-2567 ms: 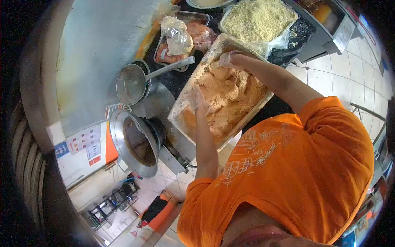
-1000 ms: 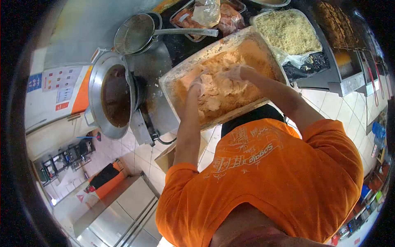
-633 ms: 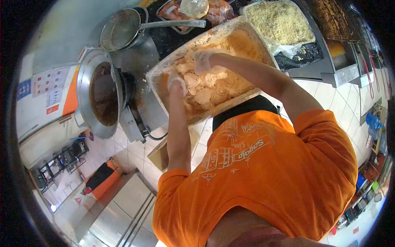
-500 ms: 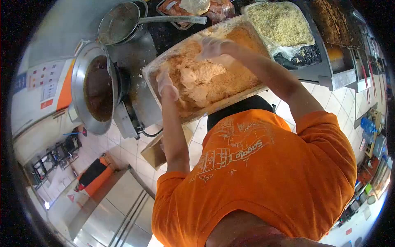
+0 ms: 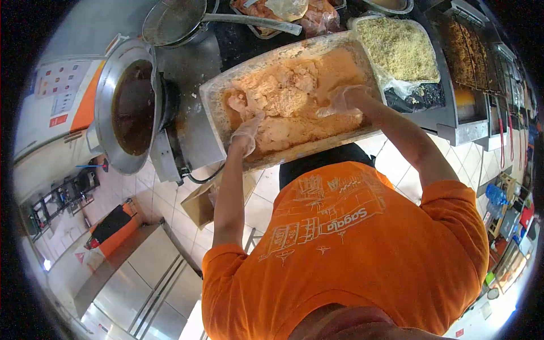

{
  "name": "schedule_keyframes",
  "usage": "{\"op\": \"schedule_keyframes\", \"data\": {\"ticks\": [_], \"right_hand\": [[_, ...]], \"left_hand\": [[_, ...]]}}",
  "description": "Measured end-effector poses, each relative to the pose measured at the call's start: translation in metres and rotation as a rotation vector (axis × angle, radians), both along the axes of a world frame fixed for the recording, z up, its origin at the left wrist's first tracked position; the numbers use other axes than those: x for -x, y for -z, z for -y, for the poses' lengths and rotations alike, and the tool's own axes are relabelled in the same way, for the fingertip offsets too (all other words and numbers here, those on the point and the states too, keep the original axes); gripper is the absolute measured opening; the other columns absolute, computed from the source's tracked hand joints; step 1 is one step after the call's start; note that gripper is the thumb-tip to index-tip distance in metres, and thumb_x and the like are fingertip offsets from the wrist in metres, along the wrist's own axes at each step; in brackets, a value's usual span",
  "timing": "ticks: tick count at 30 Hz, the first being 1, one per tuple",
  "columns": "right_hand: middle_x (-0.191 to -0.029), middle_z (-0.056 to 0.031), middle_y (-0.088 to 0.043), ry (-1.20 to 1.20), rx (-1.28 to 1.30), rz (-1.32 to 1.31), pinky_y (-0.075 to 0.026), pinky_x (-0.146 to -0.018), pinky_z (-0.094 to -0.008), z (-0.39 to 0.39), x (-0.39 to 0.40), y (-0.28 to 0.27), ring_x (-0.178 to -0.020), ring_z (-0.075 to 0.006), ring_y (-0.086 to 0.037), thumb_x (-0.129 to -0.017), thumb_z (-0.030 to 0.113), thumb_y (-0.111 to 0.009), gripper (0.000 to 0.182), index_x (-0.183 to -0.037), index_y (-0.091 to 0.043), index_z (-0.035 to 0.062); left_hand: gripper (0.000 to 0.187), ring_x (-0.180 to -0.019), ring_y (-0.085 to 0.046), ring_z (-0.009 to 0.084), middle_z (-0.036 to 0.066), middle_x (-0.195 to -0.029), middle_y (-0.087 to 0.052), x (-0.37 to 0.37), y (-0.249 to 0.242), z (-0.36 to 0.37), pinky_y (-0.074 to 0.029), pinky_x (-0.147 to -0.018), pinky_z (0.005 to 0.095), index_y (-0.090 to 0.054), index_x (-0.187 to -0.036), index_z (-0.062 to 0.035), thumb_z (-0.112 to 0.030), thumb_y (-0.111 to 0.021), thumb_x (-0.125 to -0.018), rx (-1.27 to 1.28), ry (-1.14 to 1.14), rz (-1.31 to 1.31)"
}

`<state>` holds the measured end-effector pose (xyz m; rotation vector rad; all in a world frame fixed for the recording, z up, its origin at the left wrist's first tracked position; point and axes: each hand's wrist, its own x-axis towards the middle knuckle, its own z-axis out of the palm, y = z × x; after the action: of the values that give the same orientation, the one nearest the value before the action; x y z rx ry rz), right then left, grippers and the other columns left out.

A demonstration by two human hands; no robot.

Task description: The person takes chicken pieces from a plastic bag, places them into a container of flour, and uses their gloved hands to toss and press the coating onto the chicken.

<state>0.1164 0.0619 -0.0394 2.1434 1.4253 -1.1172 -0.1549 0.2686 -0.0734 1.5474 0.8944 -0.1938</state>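
A large rectangular tub of orange breading flour lies in front of me. Coated, lumpy pieces of food, which look like chicken, are heaped in its middle and far left part. My left hand, in a clear plastic glove, is at the near left of the tub, its fingers stretched toward the heap. My right hand, also gloved, rests low over the flour on the right side with fingers spread. Neither hand appears to grip a piece, though flour partly hides the fingertips.
A wok of dark oil stands at the left, with a long-handled strainer above it. Behind the tub is a tray of raw meat. To the right sit a tray of pale crumbs and fryers with a basket.
My right hand has moved from the far side of the tub back toward me and rightward. My left hand has come nearer its front edge. The heap now sits farther back.
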Motion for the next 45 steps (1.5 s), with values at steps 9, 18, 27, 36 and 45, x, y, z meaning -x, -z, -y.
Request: {"op": "schedule_keyframes", "data": {"ticks": [9, 18, 27, 36, 45], "right_hand": [[-0.104, -0.0116, -0.063, 0.024, 0.026, -0.334, -0.049, -0.08, -0.0414, -0.036, 0.04, 0.023, -0.092, -0.0266, -0.06, -0.088, 0.047, -0.044, 0.047, -0.114, -0.058, 0.0101], [-0.086, -0.01, -0.058, -0.308, -0.505, -0.307, -0.045, -0.067, -0.0365, -0.023, 0.022, 0.115, -0.081, -0.0203, -0.054, -0.082, 0.03, -0.057, 0.028, -0.083, -0.061, 0.0021], [-0.083, -0.0188, -0.063, 0.291, -0.474, -0.471, -0.049, -0.071, -0.0356, -0.042, 0.061, -0.058, -0.073, -0.0262, -0.058, -0.072, 0.03, -0.071, 0.06, -0.123, -0.049, 0.0056], [-0.096, -0.0179, -0.061, 0.392, -0.035, -0.182, -0.047, -0.079, -0.0366, -0.03, 0.024, -0.012, -0.089, -0.0259, -0.058, -0.083, 0.054, -0.053, 0.059, -0.108, -0.058, 0.0015], [-0.085, -0.0151, -0.06, -0.011, -0.114, -0.196, -0.045, -0.069, -0.0416, -0.046, 0.07, 0.01, -0.074, -0.0292, -0.054, -0.093, 0.042, -0.036, 0.046, -0.088, -0.057, 0.0017]], "left_hand": [[0.055, -0.117, -0.047, 0.0212, 0.01, -0.133, -0.046, -0.003, 0.02, 0.024, -0.036, -0.099, 0.0319, -0.046, -0.129, -0.0016, -0.034, -0.059, -0.087, 0.421, -0.265, 0.024], [0.037, -0.1, -0.057, 0.0206, 0.008, -0.117, -0.055, -0.002, 0.034, 0.032, -0.05, -0.078, 0.0324, -0.05, -0.123, -0.0016, -0.015, -0.053, -0.089, 0.746, -0.172, 0.258], [0.051, -0.092, -0.059, 0.0155, 0.004, -0.109, -0.063, -0.007, 0.088, -0.004, -0.04, -0.09, 0.0385, -0.058, -0.119, -0.0152, -0.034, -0.066, -0.072, -0.511, 0.691, 0.631], [0.057, -0.089, -0.062, 0.0303, 0.017, -0.104, -0.064, -0.016, -0.074, -0.008, -0.048, -0.076, 0.0398, -0.061, -0.108, -0.0012, -0.053, -0.052, -0.084, -0.164, 0.155, -0.588], [0.075, -0.118, -0.044, 0.0218, 0.01, -0.139, -0.038, -0.034, 0.024, 0.024, -0.033, -0.099, 0.031, -0.038, -0.136, -0.0033, -0.052, -0.058, -0.083, 0.374, -0.017, -0.002]]}}
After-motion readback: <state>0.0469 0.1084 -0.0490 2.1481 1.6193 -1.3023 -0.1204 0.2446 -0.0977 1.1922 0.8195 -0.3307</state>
